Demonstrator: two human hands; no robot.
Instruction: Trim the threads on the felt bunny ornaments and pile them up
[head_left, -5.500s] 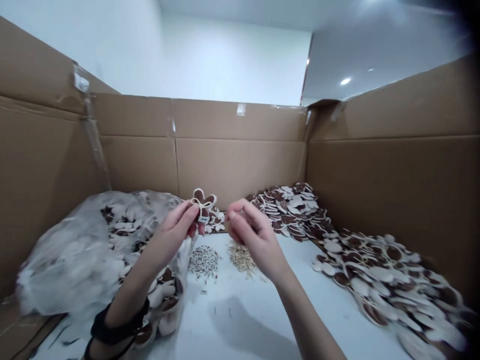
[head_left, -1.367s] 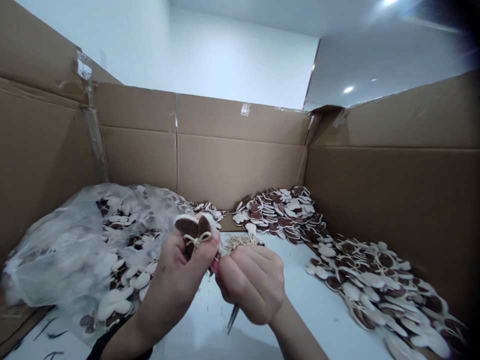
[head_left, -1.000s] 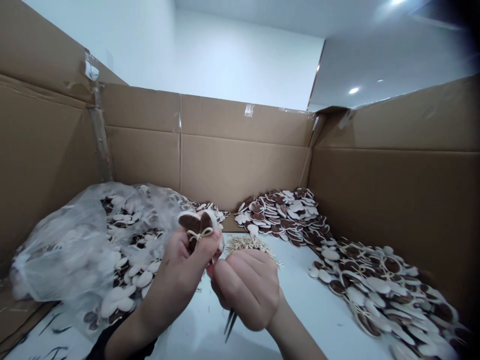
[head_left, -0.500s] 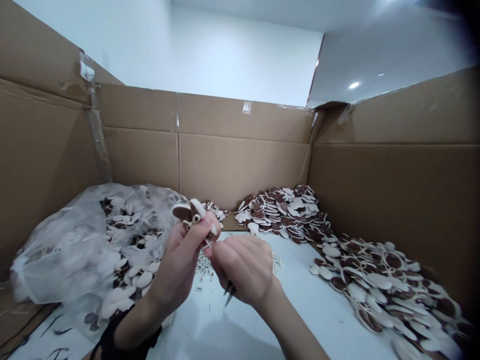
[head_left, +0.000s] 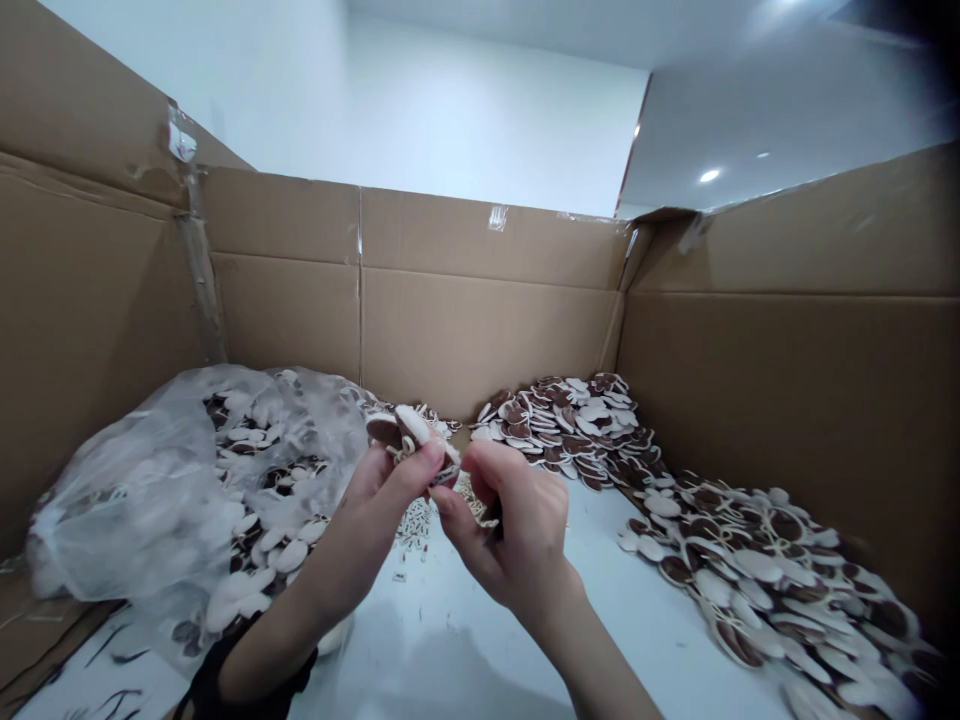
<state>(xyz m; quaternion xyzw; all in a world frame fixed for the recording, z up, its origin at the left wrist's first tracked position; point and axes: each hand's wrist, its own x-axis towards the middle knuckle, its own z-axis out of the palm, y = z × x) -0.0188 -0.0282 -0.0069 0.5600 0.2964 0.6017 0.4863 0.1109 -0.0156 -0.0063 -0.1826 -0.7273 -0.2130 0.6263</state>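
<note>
My left hand [head_left: 364,525] is closed on a small brown-and-white felt piece [head_left: 411,422] with rounded ear-like lobes and a pale cord loop, pinched under the thumb. Close against its right side is my right hand [head_left: 529,515]. The right thumb and forefinger are a little apart near the piece's lower edge, while the other fingers stay curled into the palm. A slim tool [head_left: 491,522], mostly hidden, shows in that curl. Below and behind the hands, small pale cord bits [head_left: 415,525] lie scattered on the white tabletop [head_left: 465,640].
A clear plastic bag [head_left: 135,500] full of felt pieces lies at left. Piles of similar pieces sit at the back right [head_left: 570,425] and along the right [head_left: 772,570]. Tall cardboard walls [head_left: 487,310] enclose the table. Dark thread snippets [head_left: 124,655] lie at the lower left.
Both hands have shifted slightly right with the felt piece. My right hand has turned and its thumb and forefinger have parted; the tool's pointed tip below it no longer shows.
</note>
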